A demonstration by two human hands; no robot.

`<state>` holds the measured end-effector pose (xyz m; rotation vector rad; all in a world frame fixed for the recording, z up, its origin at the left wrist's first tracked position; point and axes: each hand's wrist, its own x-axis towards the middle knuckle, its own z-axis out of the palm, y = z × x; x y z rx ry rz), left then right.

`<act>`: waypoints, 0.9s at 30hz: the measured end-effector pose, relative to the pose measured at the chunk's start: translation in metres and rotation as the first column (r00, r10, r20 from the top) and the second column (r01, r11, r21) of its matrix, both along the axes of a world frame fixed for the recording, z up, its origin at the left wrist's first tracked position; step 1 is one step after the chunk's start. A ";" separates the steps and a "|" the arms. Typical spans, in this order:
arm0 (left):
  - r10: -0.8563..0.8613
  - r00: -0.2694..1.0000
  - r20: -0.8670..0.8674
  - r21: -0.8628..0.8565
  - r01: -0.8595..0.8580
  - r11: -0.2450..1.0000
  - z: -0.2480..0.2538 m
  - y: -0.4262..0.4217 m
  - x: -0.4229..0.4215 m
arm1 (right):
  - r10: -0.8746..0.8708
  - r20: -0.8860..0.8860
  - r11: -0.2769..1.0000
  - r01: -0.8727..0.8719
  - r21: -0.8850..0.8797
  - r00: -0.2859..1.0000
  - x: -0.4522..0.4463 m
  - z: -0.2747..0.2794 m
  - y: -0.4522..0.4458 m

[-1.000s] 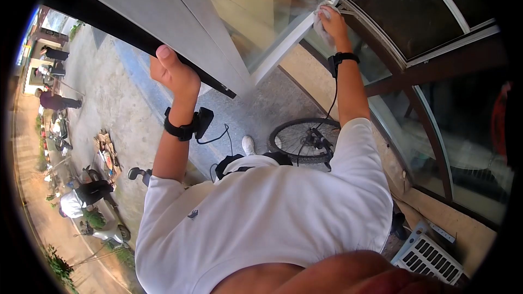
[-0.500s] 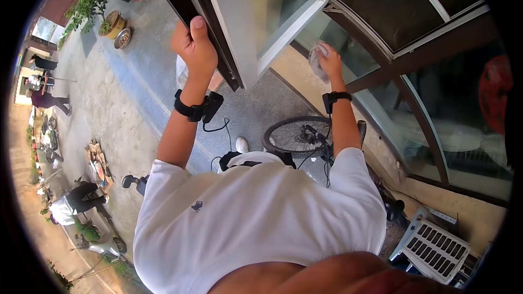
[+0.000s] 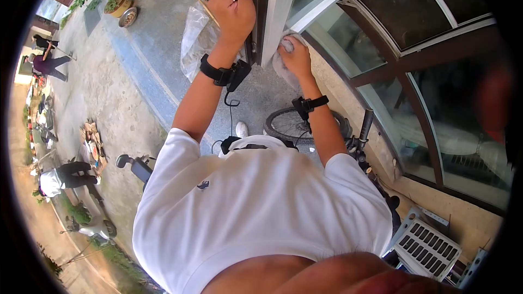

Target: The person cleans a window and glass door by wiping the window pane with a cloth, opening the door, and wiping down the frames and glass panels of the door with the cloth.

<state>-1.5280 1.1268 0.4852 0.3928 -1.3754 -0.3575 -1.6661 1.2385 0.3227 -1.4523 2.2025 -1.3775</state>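
Note:
My left hand point(image 3: 234, 11) is closed round the outer edge of an open window sash point(image 3: 261, 16), thumb up, its fingertips hidden behind the frame. My right hand point(image 3: 295, 57) grips a greyish cloth point(image 3: 282, 71), which lies against the lower corner of the white frame point(image 3: 313, 13) and hangs down a little. The sash stands out from the wall between and above my hands, and its glass lets the view through. Each wrist wears a black strap with a small device and a cable.
Below my right arm lies a bicycle wheel point(image 3: 286, 122), with a handlebar grip point(image 3: 366, 122) beside it. Brown-framed windows point(image 3: 419, 130) line the right side. A white vented unit point(image 3: 427, 247) sits lower right. Potted plant point(image 3: 119, 4), scooter point(image 3: 98, 228) and several people are at left.
The sash has swung to the right with my left hand on its edge. My right hand has moved left and down with the cloth, from the open gap to the frame's corner.

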 end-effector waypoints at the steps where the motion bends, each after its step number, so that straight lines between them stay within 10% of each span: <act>1: -0.008 1.000 0.004 0.004 0.008 1.000 -0.001 0.001 -0.001 | 0.020 -0.030 0.999 -0.019 0.042 0.999 -0.002 0.007 0.000; 12: 0.083 0.995 0.061 0.045 -0.086 0.995 0.002 0.005 0.000 | -0.324 -0.296 0.917 0.375 0.134 0.898 -0.145 -0.016 -0.082; 16: 0.084 0.996 0.042 0.017 -0.085 0.996 0.005 0.007 0.001 | -0.284 -0.228 0.943 0.315 0.111 0.931 -0.135 -0.024 -0.075; 22: 0.225 0.927 0.300 0.215 -0.296 0.931 -0.010 0.004 0.005 | 0.418 -0.177 0.900 -0.433 -0.054 0.891 -0.057 -0.022 0.000; 27: 0.210 0.961 0.178 0.196 -0.244 0.950 -0.007 0.003 0.002 | 0.298 -0.302 0.934 -0.212 0.288 0.906 -0.057 0.019 0.030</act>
